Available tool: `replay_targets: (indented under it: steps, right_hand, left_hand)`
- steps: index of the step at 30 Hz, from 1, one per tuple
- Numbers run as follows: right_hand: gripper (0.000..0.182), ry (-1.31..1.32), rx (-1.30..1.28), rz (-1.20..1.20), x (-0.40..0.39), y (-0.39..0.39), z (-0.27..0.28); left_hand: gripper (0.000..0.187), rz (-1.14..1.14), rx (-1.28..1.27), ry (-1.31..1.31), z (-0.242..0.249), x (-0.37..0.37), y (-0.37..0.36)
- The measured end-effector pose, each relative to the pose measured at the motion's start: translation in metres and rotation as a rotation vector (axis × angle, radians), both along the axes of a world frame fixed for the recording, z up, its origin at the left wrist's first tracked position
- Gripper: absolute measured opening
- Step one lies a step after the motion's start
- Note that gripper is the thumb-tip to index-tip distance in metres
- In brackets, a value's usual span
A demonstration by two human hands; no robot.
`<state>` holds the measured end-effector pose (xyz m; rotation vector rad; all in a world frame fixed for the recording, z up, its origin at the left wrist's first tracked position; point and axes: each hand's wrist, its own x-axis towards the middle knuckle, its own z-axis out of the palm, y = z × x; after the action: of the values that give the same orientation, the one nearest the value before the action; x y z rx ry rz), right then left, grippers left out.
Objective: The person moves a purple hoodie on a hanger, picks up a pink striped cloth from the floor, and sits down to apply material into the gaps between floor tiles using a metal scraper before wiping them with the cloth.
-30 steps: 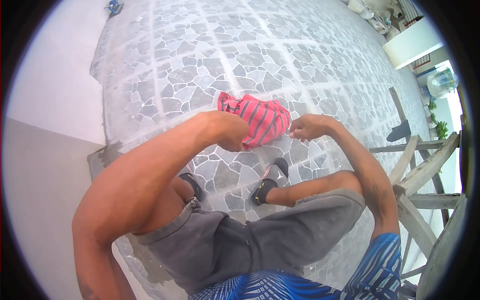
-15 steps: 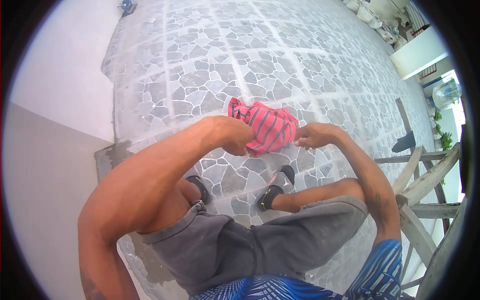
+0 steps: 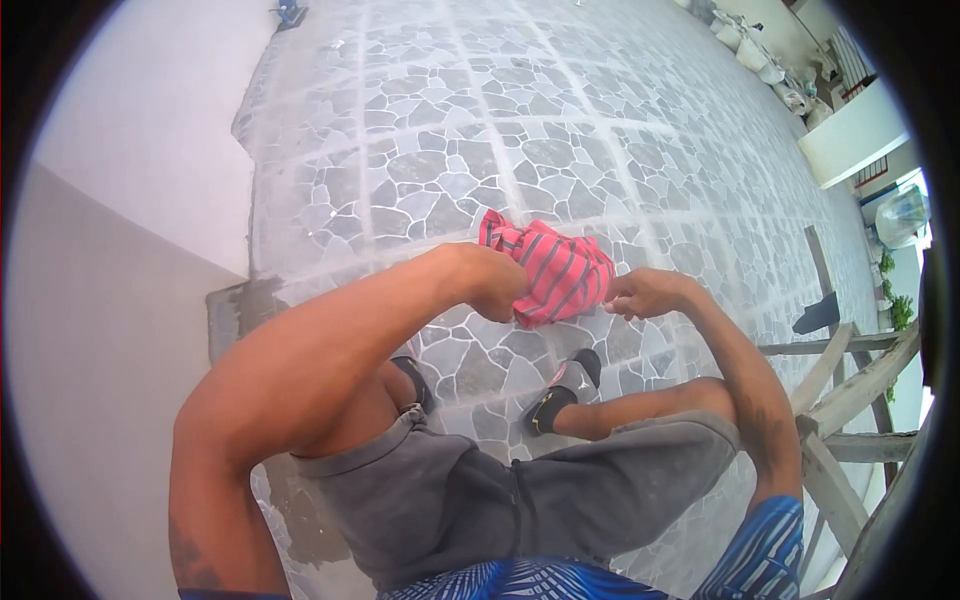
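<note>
A red cloth with dark stripes (image 3: 562, 272) is bunched up between my two hands, above the stone-patterned floor. My left hand (image 3: 493, 284) is closed at the cloth's left side, its fingers mostly hidden behind the back of the hand. At the right edge of the cloth, my right hand (image 3: 640, 295) has its fingers bent and pinched on the fabric's edge.
A pale wall (image 3: 130, 220) runs along the left. Wooden beams (image 3: 835, 440) stand at the right, with a dark cloth piece (image 3: 817, 314) on them. White sacks (image 3: 755, 58) lie at the top right. A blue object (image 3: 289, 14) is at the top left.
The whole view has shifted, so the floor, hands and cloth appear slightly lower and farther right. Both hands stay at the cloth, with little change in their grip.
</note>
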<state>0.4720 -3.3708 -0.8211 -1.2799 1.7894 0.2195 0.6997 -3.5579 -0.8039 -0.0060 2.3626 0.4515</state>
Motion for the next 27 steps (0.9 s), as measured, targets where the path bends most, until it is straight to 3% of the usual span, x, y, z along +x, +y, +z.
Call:
replay_targets:
  steps: [27]
  right_hand:
    - [0.036,0.005,0.045,0.018,0.003,-0.002,0.004]
  left_hand:
    - [0.042,-0.016,0.001,-0.022,-0.006,-0.005,0.002]
